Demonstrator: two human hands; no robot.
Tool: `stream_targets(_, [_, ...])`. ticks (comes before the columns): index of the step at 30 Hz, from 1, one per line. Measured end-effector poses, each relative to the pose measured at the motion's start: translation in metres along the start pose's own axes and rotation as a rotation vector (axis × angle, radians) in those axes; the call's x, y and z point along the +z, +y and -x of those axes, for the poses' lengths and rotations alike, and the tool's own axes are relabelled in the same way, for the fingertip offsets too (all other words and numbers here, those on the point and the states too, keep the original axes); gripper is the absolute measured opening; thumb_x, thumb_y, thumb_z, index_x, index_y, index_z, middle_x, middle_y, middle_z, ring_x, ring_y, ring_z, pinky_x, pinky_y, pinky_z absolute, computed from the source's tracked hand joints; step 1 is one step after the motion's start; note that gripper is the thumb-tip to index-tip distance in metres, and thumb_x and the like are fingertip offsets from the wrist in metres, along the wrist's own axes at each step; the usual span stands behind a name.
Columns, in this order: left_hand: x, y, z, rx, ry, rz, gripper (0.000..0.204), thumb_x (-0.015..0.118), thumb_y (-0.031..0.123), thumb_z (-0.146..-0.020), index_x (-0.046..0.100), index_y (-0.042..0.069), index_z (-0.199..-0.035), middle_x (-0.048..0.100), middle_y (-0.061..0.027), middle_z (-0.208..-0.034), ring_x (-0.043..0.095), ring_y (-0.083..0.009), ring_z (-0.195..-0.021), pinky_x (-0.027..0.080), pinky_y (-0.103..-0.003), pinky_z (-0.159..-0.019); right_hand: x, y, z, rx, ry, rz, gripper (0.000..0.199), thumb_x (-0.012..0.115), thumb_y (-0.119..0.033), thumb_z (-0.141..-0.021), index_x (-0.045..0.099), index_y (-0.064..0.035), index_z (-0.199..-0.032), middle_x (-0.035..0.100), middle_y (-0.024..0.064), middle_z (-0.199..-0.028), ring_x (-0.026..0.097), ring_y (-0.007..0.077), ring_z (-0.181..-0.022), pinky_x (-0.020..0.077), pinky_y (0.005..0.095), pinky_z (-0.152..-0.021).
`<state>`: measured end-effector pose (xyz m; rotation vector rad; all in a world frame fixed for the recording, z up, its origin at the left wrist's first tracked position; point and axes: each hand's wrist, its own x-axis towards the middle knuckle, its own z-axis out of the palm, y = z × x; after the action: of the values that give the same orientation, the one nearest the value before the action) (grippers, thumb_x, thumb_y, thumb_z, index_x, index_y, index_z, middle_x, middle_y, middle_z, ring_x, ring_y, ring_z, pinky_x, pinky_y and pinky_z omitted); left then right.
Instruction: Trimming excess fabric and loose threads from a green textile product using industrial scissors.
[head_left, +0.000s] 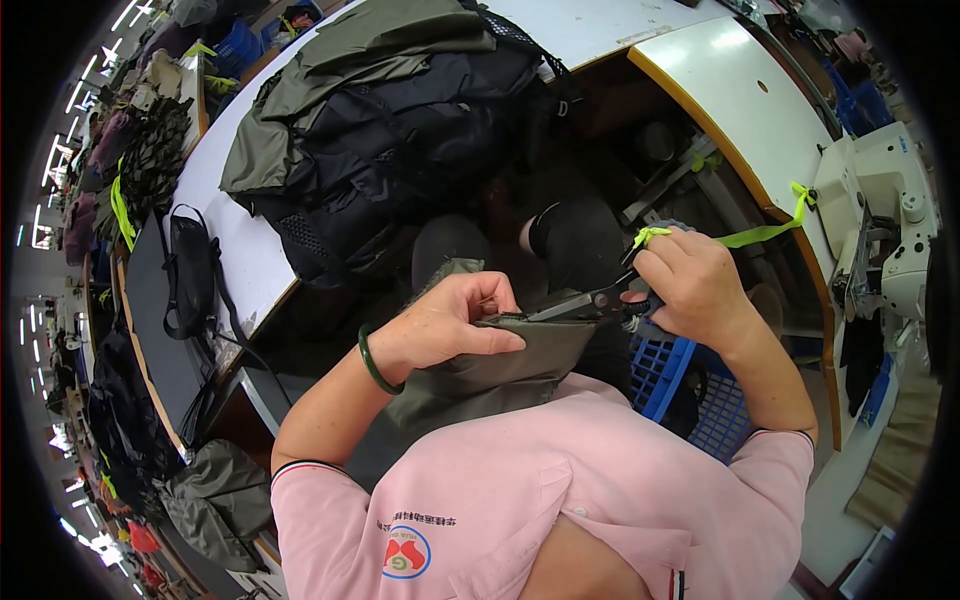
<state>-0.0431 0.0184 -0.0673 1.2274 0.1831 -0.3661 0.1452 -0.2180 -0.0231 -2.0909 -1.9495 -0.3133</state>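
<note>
Over my lap, my left hand (465,318) is closed on the top edge of a piece of olive-green fabric (500,365), thumb on the near side. A dark green bangle circles that wrist. In my right hand (690,282) is a pair of scissors (590,303), fingers wrapped round the dark handles. The blades point left and lie along the fabric's upper edge, close to my left fingertips. A neon yellow-green strip (755,236) is tied to the scissors and runs to the sewing machine side. Whether the blades are cutting I cannot tell.
A black and olive backpack (390,140) lies on the white table (240,255) ahead. At the right stand a tabletop (715,70) with a yellow edge and a sewing machine (885,215). A blue basket (660,375) is below my right arm; a black strapped pouch (192,265) lies left.
</note>
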Motion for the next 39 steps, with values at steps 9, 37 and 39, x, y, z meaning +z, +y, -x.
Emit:
stream_targets(9, [0.001, -0.001, 0.003, 0.014, -0.006, -0.016, 0.023, 0.077, 0.002, -0.080, 0.055, 0.007, -0.085, 0.063, 0.0020, -0.087, 0.054, -0.0033, -0.077, 0.044, -0.020, -0.070, 0.002, 0.002, 0.007, 0.170, -0.067, -0.090, 0.035, 0.083, -0.024, -0.066, 0.058, -0.0038, -0.079, 0.059, 0.0092, -0.073, 0.061, 0.0269, -0.069, 0.0502, 0.0342, -0.063])
stream_targets(37, [0.003, -0.030, 0.009, 1.260, 0.342, -1.161, 0.025, 0.066, -0.003, -0.061, 0.051, 0.006, -0.079, 0.066, -0.0145, -0.099, 0.050, -0.0212, -0.059, 0.042, -0.032, -0.052, 0.023, -0.037, 0.009, 0.304, -0.088, -1.053, 0.032, 0.075, 0.006, -0.070, 0.054, 0.0001, -0.094, 0.059, 0.0108, -0.085, 0.062, 0.0242, -0.076, 0.0491, 0.0332, -0.066])
stream_targets(39, [0.003, -0.029, 0.012, 1.262, 0.344, -1.191, 0.025, 0.066, -0.002, -0.060, 0.052, 0.006, -0.078, 0.066, -0.0143, -0.098, 0.051, -0.0216, -0.060, 0.043, -0.032, -0.052, 0.025, -0.037, 0.011, 0.268, -0.044, -1.013, 0.030, 0.078, 0.000, -0.070, 0.055, -0.0030, -0.088, 0.059, 0.0076, -0.082, 0.057, 0.0192, -0.070, 0.0465, 0.0295, -0.063])
